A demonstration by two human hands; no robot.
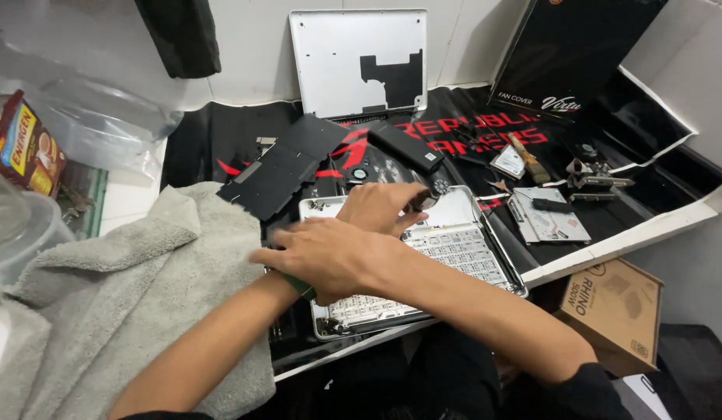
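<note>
Arms crossed over the opened silver laptop chassis: right hand lies flat over its left part with fingers stretched toward the grey towel, palm pressed on something green I can't identify, while left hand reaches under it to the chassis top edge, fingers curled round a small dark part, too hidden to name. Chassis sits on a black mat, keyboard underside exposed; black flat panel just beyond its upper-left corner, silver bottom cover leaning on the wall, brush and small metal parts to the right.
</note>
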